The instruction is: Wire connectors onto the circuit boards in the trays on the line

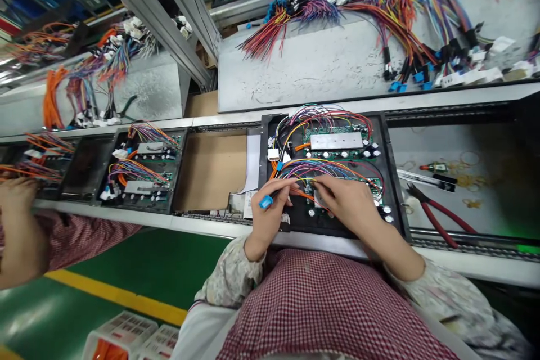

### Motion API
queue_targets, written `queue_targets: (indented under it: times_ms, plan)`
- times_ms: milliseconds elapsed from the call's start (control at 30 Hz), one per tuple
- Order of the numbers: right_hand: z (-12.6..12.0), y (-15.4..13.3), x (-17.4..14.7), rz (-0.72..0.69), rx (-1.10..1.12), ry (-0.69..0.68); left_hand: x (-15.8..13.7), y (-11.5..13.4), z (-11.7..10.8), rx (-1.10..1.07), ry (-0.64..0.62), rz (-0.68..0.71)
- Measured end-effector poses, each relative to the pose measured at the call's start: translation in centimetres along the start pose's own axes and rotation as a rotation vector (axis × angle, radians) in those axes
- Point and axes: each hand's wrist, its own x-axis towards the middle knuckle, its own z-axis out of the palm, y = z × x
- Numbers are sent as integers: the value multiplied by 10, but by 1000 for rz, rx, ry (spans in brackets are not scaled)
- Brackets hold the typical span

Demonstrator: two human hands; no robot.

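Observation:
A black tray [293, 219] in front of me holds two green circuit boards, each with a silver heat sink. Bundles of coloured wires [324, 166] run across it. My left hand [270, 202] is closed at the tray's left side around a wire harness, whose blue connector [265, 201] sticks out between the fingers. Over the nearer circuit board [375, 184] is my right hand [343, 197], its thumb and finger pinched at the end of a yellow wire [306, 179] that spans the gap between both hands. The exact fingertip contact is partly hidden.
Red-handled cutters [442, 214] and a pen [426, 179] lie to the right. Behind, wire harnesses [392, 5] are heaped on a metal shelf [287, 79]. More trays [143, 169] stand along the line at left, where another person's arm [19, 230] reaches in.

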Motion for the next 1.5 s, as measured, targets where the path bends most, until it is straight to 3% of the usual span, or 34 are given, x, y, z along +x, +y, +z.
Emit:
queue_targets:
  times_ms: [367,533,667,733,833,900,1000,1133,1300,1500]
  plan:
    - [5,-1,7,7,-16,-56,1,-1,0,13,22,-32]
    - [-19,-9,-11,60,48,10,2,0,0,24,28,-39]
    - [-44,7,-47,-12,41,-219,5,0,-3,52,52,-42]
    - [-55,27,-63,47,-33,-203,8,-1,-6,90,31,-32]
    - [-67,59,-76,340,-193,123,13,0,-14,284,-59,87]
    - [-68,74,-77,431,-147,243,15,1,-19,540,-138,248]
    - [-59,82,-72,386,18,189,15,1,-25,910,-305,473]
    - [-45,82,-66,369,61,118,13,-3,-26,1162,-421,607]
    - [-43,85,-64,370,153,109,11,-8,-22,1278,-405,659]
    - [-42,83,-60,371,222,111,10,-6,-20,1293,-395,625]
